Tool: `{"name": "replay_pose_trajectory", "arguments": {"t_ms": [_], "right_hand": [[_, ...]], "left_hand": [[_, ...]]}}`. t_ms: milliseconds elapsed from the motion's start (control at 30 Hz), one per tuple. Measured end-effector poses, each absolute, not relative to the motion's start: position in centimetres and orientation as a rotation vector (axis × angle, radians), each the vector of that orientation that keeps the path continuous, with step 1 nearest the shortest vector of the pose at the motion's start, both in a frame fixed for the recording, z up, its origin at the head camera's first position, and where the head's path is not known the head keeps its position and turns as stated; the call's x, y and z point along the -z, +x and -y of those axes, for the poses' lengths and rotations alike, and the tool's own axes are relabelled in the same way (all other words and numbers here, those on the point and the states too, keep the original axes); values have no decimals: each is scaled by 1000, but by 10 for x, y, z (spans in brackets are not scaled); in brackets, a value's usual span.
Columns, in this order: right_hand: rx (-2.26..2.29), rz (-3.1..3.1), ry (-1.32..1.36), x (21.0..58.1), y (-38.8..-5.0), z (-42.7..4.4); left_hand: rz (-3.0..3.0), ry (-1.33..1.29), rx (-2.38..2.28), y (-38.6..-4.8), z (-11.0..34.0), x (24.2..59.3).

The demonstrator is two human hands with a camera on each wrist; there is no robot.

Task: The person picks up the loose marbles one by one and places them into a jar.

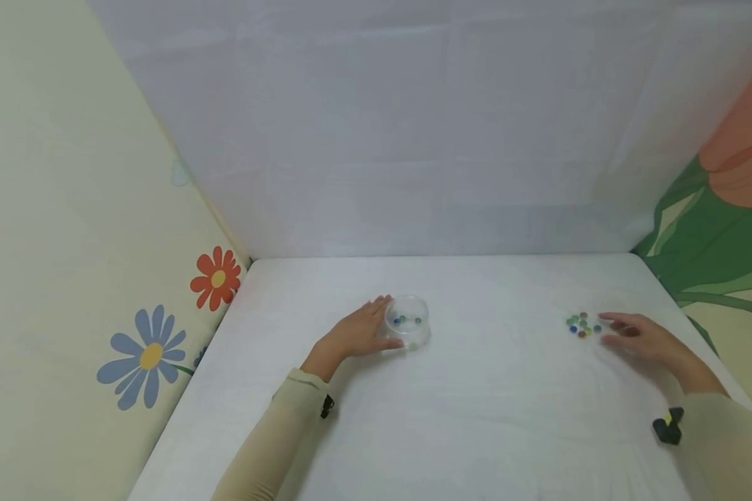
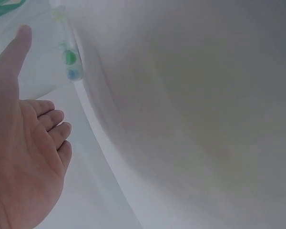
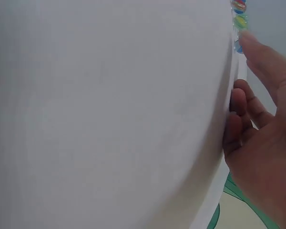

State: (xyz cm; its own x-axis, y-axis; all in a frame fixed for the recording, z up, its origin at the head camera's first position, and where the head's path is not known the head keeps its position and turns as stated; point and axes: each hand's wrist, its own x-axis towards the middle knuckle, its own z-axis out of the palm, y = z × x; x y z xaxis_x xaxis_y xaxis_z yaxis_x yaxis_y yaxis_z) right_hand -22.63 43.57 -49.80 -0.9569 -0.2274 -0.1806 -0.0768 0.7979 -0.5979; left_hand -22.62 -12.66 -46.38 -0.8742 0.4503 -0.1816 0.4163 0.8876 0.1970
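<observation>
A clear round plastic container stands on the table with several glass marbles in it, among them a green marble. My left hand holds it from the left side, thumb along the near wall and fingers reaching round the far side. Off to the right lies a loose cluster of coloured glass marbles. Close by its right edge is my right hand, thumb and forefinger apart with nothing visible between them. In the right wrist view, the thumb tip overlaps a blue marble; whether they touch I cannot tell.
A white cloth covers the table, and a white sheet hangs behind it. Flower-patterned walls border the left and right sides. Each sleeve has a small black device at the wrist.
</observation>
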Motion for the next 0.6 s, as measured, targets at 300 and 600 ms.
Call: {"name": "replay_pose_trajectory", "arguments": {"t_ms": [300, 600], "right_hand": [[897, -2770, -291, 506, -230, -436], [849, -2807, -121, 507, -230, -432]], "left_hand": [[-2836, 644, -240, -225, 127, 465], [-2834, 642, -248, -223, 127, 465]]}}
